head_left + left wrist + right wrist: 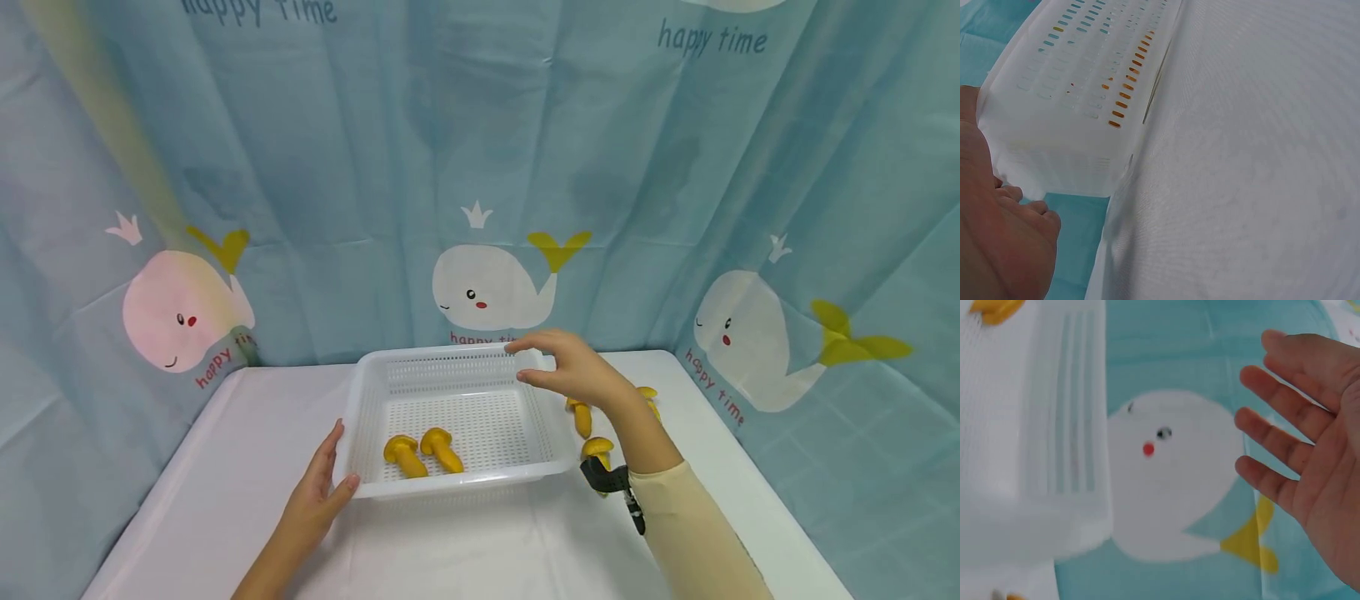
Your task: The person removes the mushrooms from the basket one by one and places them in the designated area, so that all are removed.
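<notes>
A white plastic basket [465,482] with slotted walls sits in the middle of the head view. Inside it, at the near left, lie two yellow toy mushrooms [442,450]. My left hand [318,492] grips the basket's left side near the front corner, thumb at the rim and fingers along the outer wall. In the left wrist view some of those fingers look curled beside the basket's end. Over the far right of the basket, my right hand [566,367] holds nothing, its fingers spread and loosely bent. The right wrist view shows this palm [1335,462] apart from the rim.
More yellow mushrooms [582,419] lie on the white-covered table [285,408] right of the basket, partly behind the right forearm. A blue curtain [337,283] with whale prints hangs behind and on both sides. A black strap [603,477] is on the right wrist.
</notes>
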The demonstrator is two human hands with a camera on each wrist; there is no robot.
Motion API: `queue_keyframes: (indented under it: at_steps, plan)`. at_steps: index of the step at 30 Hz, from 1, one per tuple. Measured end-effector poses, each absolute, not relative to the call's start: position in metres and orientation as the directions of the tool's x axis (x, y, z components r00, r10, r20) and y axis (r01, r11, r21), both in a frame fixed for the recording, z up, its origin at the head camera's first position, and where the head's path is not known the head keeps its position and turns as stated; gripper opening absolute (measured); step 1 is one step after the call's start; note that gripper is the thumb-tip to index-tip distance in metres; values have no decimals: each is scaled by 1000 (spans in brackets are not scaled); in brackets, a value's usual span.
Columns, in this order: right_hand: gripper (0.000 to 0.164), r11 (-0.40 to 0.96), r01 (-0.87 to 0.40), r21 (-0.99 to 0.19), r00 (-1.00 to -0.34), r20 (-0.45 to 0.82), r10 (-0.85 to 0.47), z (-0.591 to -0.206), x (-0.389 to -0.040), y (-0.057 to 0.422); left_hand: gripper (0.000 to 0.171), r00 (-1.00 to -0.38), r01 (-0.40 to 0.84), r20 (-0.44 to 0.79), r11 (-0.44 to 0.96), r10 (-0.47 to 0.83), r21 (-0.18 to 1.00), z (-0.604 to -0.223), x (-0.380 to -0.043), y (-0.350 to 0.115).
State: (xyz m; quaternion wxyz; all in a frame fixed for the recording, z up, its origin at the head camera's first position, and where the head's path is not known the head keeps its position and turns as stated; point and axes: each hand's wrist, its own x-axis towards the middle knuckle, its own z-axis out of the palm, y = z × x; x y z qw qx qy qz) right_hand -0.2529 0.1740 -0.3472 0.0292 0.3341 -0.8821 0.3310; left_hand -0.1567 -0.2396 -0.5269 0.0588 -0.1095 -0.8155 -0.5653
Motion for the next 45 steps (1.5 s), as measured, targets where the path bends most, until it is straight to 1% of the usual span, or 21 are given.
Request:
queue_keyframes:
  at_steps: [5, 10, 14, 19, 24, 31, 39, 45]
  plan:
    - [38, 533, -678, -506, -708, 258, -657, -336, -266, 135, 85, -969, 244, 218, 336, 114, 910, -526, -157, -241]
    - [38, 520, -710, -476, -651, 159, -742, -336, -283, 98, 85, -971, 237, 211, 337, 113, 911, -525, -157, -241]
    - [38, 517, -690, -507, -631, 71, -773, -347, -295, 76, 84, -968, 250, 222, 334, 120, 909, -528, -157, -241]
    - [38, 496, -677, -543, -605, 28, -796, -365, -309, 55, 85, -965, 259, 231, 325, 123, 910, -530, -157, -243]
    - [40, 468, -638, -611, -576, -24, -817, -379, -319, 41, 85, -967, 253, 225, 330, 121, 910, -529, -157, -243]
    - [39, 503, -549, -667, -549, -166, -819, -403, -330, 33, 84, -967, 253, 223, 330, 127, 910, -529, -157, -243]
    - [40, 490, -495, -718, -507, -220, -834, -431, -342, 33, 84, -961, 274, 245, 339, 128, 900, -532, -157, -244]
    - [42, 506, -442, -741, -461, -297, -836, -447, -344, 31, 83, -954, 296, 264, 342, 140, 892, -529, -157, -243]
